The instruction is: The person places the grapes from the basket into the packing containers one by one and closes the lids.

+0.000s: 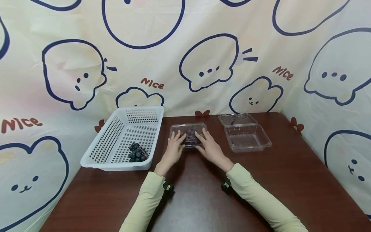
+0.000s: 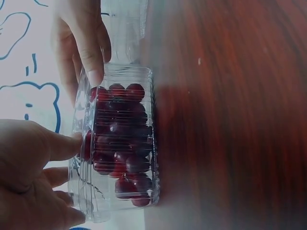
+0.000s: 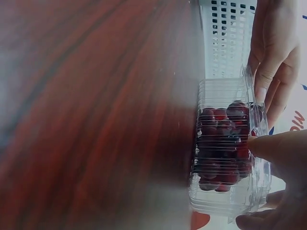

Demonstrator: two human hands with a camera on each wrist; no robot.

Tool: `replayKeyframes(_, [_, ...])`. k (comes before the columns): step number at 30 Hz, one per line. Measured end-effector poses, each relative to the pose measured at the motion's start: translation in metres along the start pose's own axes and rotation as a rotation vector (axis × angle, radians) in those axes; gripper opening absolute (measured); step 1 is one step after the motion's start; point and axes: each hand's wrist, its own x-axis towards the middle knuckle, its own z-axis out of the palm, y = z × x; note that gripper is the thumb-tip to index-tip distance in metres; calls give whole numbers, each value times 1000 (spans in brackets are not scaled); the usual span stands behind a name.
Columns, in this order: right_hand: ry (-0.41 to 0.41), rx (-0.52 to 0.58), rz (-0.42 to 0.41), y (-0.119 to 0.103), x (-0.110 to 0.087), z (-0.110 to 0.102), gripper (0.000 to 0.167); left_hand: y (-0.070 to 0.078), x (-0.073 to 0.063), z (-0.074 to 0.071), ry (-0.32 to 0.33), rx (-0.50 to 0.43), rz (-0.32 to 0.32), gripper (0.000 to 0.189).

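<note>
A closed clear plastic clamshell box (image 1: 189,125) stands on the table between both hands. Through its ribbed wall (image 2: 129,74) show dark red grapes (image 2: 120,127), filling much of the inside. My left hand (image 1: 174,149) rests on the left part of the lid, fingers extended and spread. From the other side my right hand (image 1: 213,149) lies over the right part in the same way. In the right wrist view the right thumb (image 3: 268,147) touches the lid's front edge, while the left hand (image 3: 277,52) reaches the far end of the lid.
To the left stands a white perforated basket (image 1: 116,166) with a bunch of dark grapes (image 1: 138,154) in its near right corner. An opened clear clamshell box (image 1: 246,140) sits on the right, lid folded back. A patterned cloth (image 1: 208,100) hangs behind the brown table (image 1: 197,199).
</note>
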Motion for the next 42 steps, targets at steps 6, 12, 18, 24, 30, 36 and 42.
replayKeyframes(6, [1,-41,0,-4,8,3,60,-5,2,-1,10,54,-11,44])
replayKeyframes(12, [1,-56,-7,-8,11,5,60,-8,3,-3,-8,105,-42,44])
replayKeyframes(18, [-3,-64,-8,-9,16,9,60,-11,4,-4,0,97,-61,44])
replayKeyframes(24, [-10,-73,1,-10,21,12,59,-16,5,-2,9,108,-63,44])
replayKeyframes(30, [-21,-80,5,-14,24,11,59,-19,5,-2,19,107,-77,45])
replayKeyframes(36, [-34,-111,16,-16,27,12,59,-21,6,-2,29,107,-83,45])
replayKeyframes(42, [-36,-120,19,-16,30,15,59,-25,9,0,46,96,-85,45])
